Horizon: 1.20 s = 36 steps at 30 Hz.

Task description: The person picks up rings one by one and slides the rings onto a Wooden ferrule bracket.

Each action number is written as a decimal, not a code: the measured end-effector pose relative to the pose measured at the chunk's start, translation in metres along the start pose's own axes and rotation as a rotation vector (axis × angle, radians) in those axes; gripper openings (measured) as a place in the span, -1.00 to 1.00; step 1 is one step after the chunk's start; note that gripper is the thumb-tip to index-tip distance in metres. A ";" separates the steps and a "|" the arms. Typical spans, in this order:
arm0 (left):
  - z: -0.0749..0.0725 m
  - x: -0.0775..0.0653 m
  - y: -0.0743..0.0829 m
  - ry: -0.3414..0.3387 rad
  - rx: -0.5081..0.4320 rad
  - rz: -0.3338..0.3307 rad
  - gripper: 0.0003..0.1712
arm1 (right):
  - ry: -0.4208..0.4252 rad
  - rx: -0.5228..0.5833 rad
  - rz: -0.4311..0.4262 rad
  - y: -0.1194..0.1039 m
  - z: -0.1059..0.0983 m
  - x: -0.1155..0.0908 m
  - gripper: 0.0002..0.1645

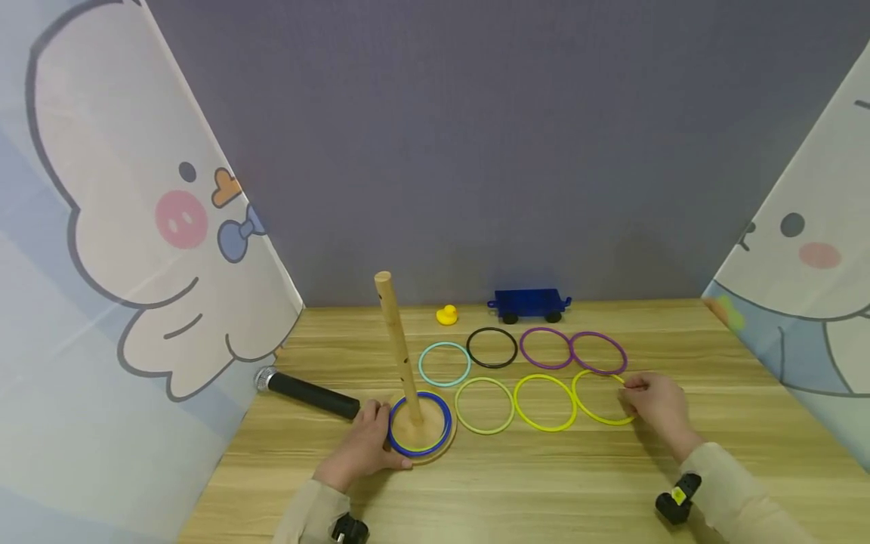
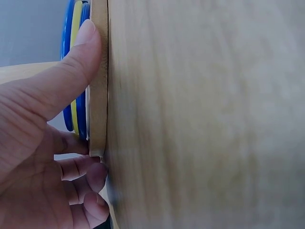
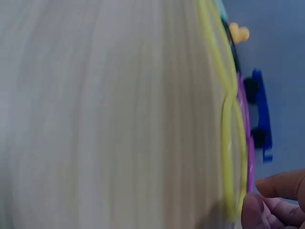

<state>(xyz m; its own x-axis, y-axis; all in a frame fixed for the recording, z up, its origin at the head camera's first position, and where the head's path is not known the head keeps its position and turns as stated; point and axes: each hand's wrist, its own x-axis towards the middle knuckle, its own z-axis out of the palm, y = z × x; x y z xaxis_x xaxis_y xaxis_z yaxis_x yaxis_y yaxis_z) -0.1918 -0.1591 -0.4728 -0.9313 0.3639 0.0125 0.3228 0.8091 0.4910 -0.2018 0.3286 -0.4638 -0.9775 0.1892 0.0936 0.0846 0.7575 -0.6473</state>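
Observation:
My left hand (image 1: 367, 442) grips the round base of a wooden peg stand (image 1: 401, 355), its thumb at the near edge and fingers along the left side. Stacked flat around the peg at the bottom are blue rings (image 2: 66, 33) with a yellow ring (image 2: 76, 19) between them. At the right, my right hand (image 1: 658, 408) pinches the right rim of a yellow ring (image 1: 615, 424) lying on the table. In the right wrist view, thumb and forefinger meet at the end of that ring (image 3: 226, 157). Beside it lies a second yellow ring (image 1: 515, 400), then a pale green ring (image 1: 456, 406).
Behind these lie a light blue ring (image 1: 420, 364), a black ring (image 1: 492, 367) and two purple rings (image 1: 547, 368). A yellow rubber duck (image 1: 447, 315) and a blue toy wagon (image 1: 529, 302) stand by the back wall. A microphone (image 1: 309, 394) lies left of the stand.

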 end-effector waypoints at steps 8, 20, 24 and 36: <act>-0.001 -0.001 0.001 -0.010 0.001 -0.006 0.26 | -0.055 -0.058 0.039 0.019 -0.010 0.004 -0.79; 0.000 -0.001 0.001 -0.012 0.003 -0.008 0.25 | -0.135 0.131 0.150 0.023 -0.015 -0.003 -0.73; -0.001 -0.001 0.000 -0.014 -0.006 -0.008 0.25 | -0.146 0.227 0.186 0.026 -0.018 -0.007 -0.70; -0.002 -0.002 0.001 -0.019 -0.006 -0.004 0.27 | -0.195 0.300 0.137 0.000 -0.025 -0.015 -0.60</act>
<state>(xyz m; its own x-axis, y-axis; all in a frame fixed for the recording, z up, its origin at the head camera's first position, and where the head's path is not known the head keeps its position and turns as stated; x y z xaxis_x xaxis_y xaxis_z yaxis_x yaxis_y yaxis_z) -0.1903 -0.1601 -0.4704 -0.9294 0.3691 -0.0059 0.3178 0.8080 0.4961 -0.1828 0.3414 -0.4467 -0.9820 0.1310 -0.1361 0.1845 0.5112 -0.8394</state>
